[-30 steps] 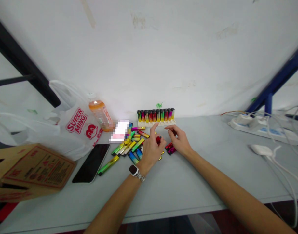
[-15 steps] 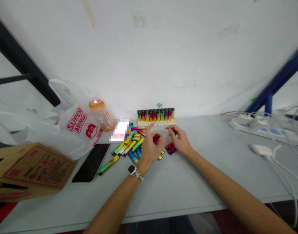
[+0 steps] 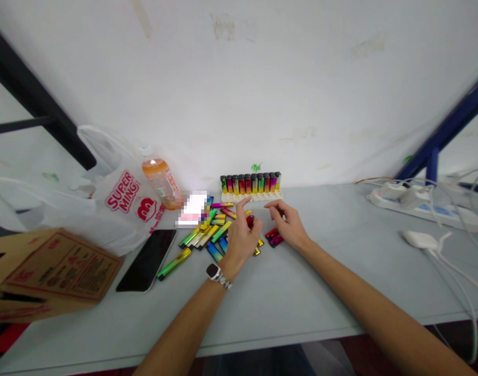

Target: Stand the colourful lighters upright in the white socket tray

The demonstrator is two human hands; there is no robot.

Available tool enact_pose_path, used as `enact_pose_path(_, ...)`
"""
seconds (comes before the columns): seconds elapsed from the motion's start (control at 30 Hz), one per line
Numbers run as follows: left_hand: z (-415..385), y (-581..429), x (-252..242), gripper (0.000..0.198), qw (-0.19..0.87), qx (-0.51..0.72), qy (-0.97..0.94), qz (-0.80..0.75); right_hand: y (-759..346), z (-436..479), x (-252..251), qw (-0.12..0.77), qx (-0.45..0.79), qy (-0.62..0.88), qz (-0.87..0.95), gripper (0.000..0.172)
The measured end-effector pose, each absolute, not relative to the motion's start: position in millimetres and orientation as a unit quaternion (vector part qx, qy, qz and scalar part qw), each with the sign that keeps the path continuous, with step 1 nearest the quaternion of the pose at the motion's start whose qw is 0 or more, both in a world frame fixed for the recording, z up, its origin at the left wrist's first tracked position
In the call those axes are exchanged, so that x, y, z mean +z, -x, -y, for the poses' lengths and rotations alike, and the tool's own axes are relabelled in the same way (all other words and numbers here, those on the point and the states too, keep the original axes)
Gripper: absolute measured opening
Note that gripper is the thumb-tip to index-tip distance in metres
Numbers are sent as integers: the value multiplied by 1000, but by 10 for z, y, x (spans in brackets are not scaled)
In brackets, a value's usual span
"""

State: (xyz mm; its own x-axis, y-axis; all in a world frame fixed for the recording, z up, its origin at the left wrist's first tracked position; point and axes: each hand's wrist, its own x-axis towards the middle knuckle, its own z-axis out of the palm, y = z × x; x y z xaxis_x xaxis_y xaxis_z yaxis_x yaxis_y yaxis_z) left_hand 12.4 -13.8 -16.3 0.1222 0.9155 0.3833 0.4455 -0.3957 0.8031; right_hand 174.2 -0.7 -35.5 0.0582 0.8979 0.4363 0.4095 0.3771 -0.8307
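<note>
Just over a loose pile of shiny coloured lighters [image 3: 222,231] is my left hand [image 3: 241,240], its index finger stretched out and its thumb apart from it. A red lighter [image 3: 250,221] shows between that thumb and finger; no grip on it is visible. My right hand [image 3: 289,224] hovers or rests beside a red and a magenta lighter [image 3: 276,240], fingers loosely bent and apart, with nothing seen in them. Its lower fingers are partly hidden. Behind both hands, a row of upright lighters [image 3: 248,184] stands in a pale holder [image 3: 267,197] against the wall.
A black phone [image 3: 147,261], a cardboard box [image 3: 62,271], a white plastic bag [image 3: 117,203] and an orange drink bottle [image 3: 163,183] stand or lie to the left. On the right are a power strip [image 3: 422,206] and a white charger [image 3: 419,240] with cables.
My left thumb has drawn closer to the index finger around the red lighter. My right hand has hardly moved.
</note>
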Motion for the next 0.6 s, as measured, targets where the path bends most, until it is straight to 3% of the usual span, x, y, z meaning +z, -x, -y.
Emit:
enact_pose_path(0.33,198,-149,-149,63,346,445,-708,-426,-1548,213,-209,527,334,480,617,31)
enact_pose_path(0.6,230,-402,-90,66,288,388,-759,-437,-1757,303,-73,547,258,515,607,17)
